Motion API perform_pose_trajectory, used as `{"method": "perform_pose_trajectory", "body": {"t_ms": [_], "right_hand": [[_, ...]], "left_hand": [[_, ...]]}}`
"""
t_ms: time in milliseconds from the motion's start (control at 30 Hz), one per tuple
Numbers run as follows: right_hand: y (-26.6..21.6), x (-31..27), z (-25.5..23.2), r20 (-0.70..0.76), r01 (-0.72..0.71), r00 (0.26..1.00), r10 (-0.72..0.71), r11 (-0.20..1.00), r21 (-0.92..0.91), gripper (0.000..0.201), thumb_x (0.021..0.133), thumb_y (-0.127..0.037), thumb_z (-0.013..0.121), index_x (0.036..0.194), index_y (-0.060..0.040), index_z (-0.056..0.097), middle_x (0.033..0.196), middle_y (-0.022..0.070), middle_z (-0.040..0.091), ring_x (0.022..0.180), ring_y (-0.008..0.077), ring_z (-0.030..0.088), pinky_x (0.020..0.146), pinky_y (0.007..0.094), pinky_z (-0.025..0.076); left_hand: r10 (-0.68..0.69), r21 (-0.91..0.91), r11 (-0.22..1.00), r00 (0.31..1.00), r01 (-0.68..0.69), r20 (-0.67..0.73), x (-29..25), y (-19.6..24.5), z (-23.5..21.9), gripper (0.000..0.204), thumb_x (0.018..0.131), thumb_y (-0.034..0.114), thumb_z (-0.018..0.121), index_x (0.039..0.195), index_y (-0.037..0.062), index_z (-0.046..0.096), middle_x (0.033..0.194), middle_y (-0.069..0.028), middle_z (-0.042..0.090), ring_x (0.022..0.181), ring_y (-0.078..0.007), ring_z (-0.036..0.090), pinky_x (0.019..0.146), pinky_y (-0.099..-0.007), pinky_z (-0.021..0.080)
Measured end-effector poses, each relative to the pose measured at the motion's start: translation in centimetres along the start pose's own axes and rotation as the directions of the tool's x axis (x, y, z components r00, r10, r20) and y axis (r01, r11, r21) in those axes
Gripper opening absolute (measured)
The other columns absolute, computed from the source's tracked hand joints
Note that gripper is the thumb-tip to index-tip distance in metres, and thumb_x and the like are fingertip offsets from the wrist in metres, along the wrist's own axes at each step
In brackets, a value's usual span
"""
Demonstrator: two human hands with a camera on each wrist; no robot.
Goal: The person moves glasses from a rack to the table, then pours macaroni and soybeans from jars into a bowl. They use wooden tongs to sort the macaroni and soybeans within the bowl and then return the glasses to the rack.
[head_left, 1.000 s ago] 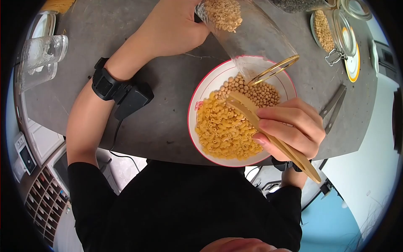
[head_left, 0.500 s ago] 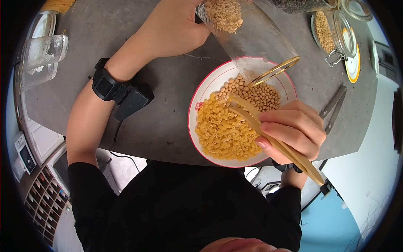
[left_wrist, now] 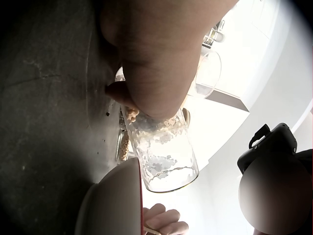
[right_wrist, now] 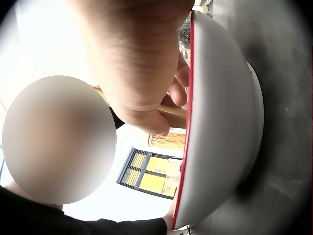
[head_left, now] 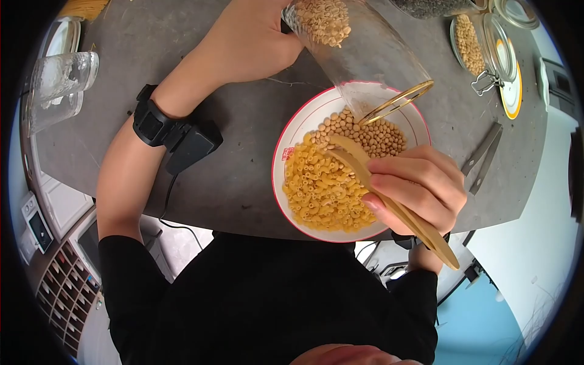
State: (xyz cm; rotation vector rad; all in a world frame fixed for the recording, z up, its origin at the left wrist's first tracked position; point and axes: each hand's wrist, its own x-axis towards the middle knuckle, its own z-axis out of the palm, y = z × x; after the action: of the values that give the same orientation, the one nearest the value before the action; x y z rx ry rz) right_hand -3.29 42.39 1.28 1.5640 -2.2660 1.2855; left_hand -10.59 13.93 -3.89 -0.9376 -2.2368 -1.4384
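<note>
My left hand [head_left: 258, 45] grips a clear glass jar [head_left: 374, 61] near its base, its fingers partly hidden. Tilted, the jar has its gold-rimmed mouth over the bowl [head_left: 281, 182], while pale oat-like flakes [head_left: 321, 23] lie at its base end. Elbow macaroni [head_left: 328, 191] fills the near left of this white, red-rimmed bowl; round beige beans [head_left: 380, 135] lie at the back. Wooden tongs [head_left: 413, 220] are pinched in my right hand [head_left: 426, 185] over the bowl's right side. Their tips reach in where macaroni and beans meet.
A pair of metal tongs [head_left: 483, 158] lies right of the bowl. Behind it are an open clip-top jar of beans [head_left: 468, 45] and a yellow-rimmed plate [head_left: 513, 100]. Another jar [head_left: 435, 6] holds dark contents at the back. Clear glassware [head_left: 64, 76] stands at far left.
The wooden tongs' two arms stood slightly apart half a second ago and now lie closer together. My right hand has shifted a little left. The left hand and jar stay in place.
</note>
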Motion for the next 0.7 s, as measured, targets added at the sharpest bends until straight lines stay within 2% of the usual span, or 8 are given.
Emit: {"method": "perform_pose_trajectory", "body": {"t_ms": [100, 167, 300, 367, 700], "right_hand": [[0.0, 0.0, -0.1, -0.038, -0.024, 0.999, 0.022, 0.999, -0.043, 0.026, 0.078, -0.018, 0.087, 0.093, -0.0019, 0.073, 0.085, 0.0129, 0.073, 0.061, 0.0225, 0.067, 0.05, 0.0309, 0.051], [-0.1, 0.2, -0.1, -0.104, -0.055, 0.994, 0.045, 0.993, -0.101, 0.028, 0.07, -0.013, 0.089, 0.091, -0.0027, 0.074, 0.086, 0.0102, 0.072, 0.062, 0.0213, 0.068, 0.049, 0.0289, 0.052], [-0.2, 0.0, -0.3, -0.102, -0.053, 0.994, 0.043, 0.994, -0.095, 0.028, 0.07, -0.014, 0.089, 0.091, -0.0029, 0.074, 0.087, 0.0109, 0.073, 0.062, 0.0216, 0.068, 0.049, 0.0292, 0.053], [-0.1, -0.2, -0.3, -0.056, -0.009, 0.998, 0.007, 0.999, -0.032, 0.027, 0.079, -0.019, 0.086, 0.094, -0.0017, 0.072, 0.084, 0.013, 0.072, 0.061, 0.0228, 0.067, 0.05, 0.0312, 0.051], [-0.1, -0.1, -0.2, -0.04, -0.017, 0.999, 0.016, 0.999, -0.045, 0.029, 0.078, -0.02, 0.087, 0.094, -0.0015, 0.072, 0.084, 0.0135, 0.072, 0.061, 0.0232, 0.067, 0.05, 0.0311, 0.051]], "left_hand": [[-0.003, 0.009, 1.0, 1.0, 0.003, 0.0, 0.0, 0.2, 0.0, 0.047, 0.082, 0.009, 0.08, 0.126, 0.0063, 0.064, 0.126, -0.0117, 0.058, 0.116, -0.0274, 0.058, 0.1, -0.0356, 0.046], [-0.002, 0.014, 1.0, 1.0, 0.002, 0.004, 0.1, 0.2, -0.1, 0.047, 0.082, 0.009, 0.08, 0.126, 0.0063, 0.064, 0.126, -0.0117, 0.058, 0.116, -0.0274, 0.058, 0.1, -0.0355, 0.046], [-0.013, 0.021, 1.0, 1.0, 0.013, 0.016, 0.3, 1.3, -0.3, 0.046, 0.082, 0.008, 0.079, 0.126, 0.0063, 0.064, 0.125, -0.0114, 0.058, 0.116, -0.0271, 0.058, 0.1, -0.0353, 0.046], [-0.009, 0.008, 1.0, 1.0, 0.009, 0.01, 0.2, 0.6, -0.2, 0.046, 0.082, 0.008, 0.079, 0.126, 0.0062, 0.064, 0.125, -0.0114, 0.058, 0.116, -0.027, 0.058, 0.1, -0.0353, 0.046], [-0.013, -0.024, 1.0, 1.0, 0.013, 0.004, 0.0, 0.3, 0.0, 0.047, 0.082, 0.005, 0.078, 0.126, 0.0061, 0.064, 0.125, -0.0111, 0.058, 0.116, -0.0266, 0.058, 0.1, -0.0348, 0.046]]}}
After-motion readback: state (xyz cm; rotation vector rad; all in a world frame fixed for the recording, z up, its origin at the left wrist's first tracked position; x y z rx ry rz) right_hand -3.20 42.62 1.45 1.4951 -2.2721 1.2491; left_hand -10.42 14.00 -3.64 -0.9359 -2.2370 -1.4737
